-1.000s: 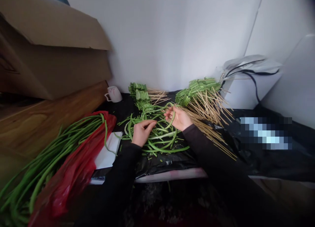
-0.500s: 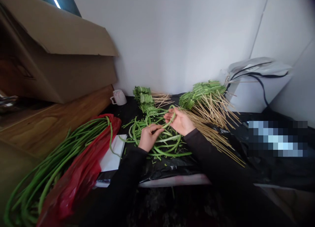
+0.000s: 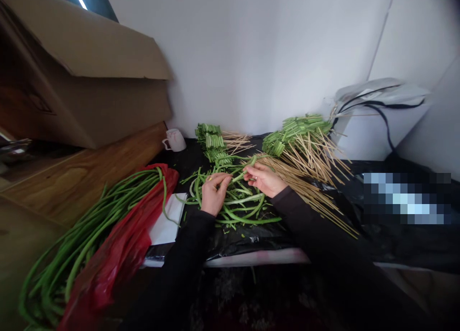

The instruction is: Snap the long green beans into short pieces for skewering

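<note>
My left hand (image 3: pixel 212 193) and my right hand (image 3: pixel 263 178) are closed on one long green bean (image 3: pixel 240 176), pinching it between them over a loose pile of long beans (image 3: pixel 237 204) on black plastic sheeting (image 3: pixel 251 235). Behind the pile lie bare bamboo skewers (image 3: pixel 316 182) and two stacks of skewers threaded with cut bean pieces, the left stack (image 3: pixel 212 142) and the right stack (image 3: pixel 293 130). Both arms wear dark sleeves.
A large bundle of uncut long beans (image 3: pixel 82 240) lies on a red plastic bag (image 3: pixel 118 254) at the left, next to a white sheet (image 3: pixel 166 220). A small white cup (image 3: pixel 174 140) stands by the wall. A cardboard box (image 3: pixel 82 82) sits on the wooden surface.
The bean was held up in a curved loop; now both hands have lowered and drawn closer, holding it straighter between their fingertips. The view shifted slightly.
</note>
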The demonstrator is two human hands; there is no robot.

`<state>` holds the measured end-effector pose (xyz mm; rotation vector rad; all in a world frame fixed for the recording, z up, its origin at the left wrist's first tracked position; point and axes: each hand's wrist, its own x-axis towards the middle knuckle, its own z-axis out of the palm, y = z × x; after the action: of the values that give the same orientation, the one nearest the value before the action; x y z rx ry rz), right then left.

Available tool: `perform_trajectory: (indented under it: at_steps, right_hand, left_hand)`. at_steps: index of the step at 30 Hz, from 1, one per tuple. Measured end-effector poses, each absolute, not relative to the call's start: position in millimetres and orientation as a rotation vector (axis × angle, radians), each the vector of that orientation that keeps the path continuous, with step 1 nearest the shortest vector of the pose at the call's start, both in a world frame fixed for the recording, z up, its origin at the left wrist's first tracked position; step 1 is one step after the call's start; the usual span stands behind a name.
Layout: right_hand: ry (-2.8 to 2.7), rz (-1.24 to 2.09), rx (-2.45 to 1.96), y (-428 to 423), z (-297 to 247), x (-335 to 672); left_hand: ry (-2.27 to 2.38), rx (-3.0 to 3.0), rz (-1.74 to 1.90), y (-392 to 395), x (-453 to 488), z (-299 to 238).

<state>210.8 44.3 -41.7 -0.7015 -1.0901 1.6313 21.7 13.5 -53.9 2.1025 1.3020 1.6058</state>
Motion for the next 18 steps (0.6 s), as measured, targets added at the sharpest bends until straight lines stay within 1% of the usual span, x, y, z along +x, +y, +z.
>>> perform_trajectory:
  at_steps: [7,18]
  right_hand:
    - [-1.199,1.568,-0.734,37.7,-46.5,201.3]
    - [-1.098,1.585,-0.71,43.1,-46.1,203.8]
  left_hand:
    - [1.234,2.087,1.563,13.3,23.4,-56.3]
    - [1.149,1.693,1.445,18.2,18.9,-57.7]
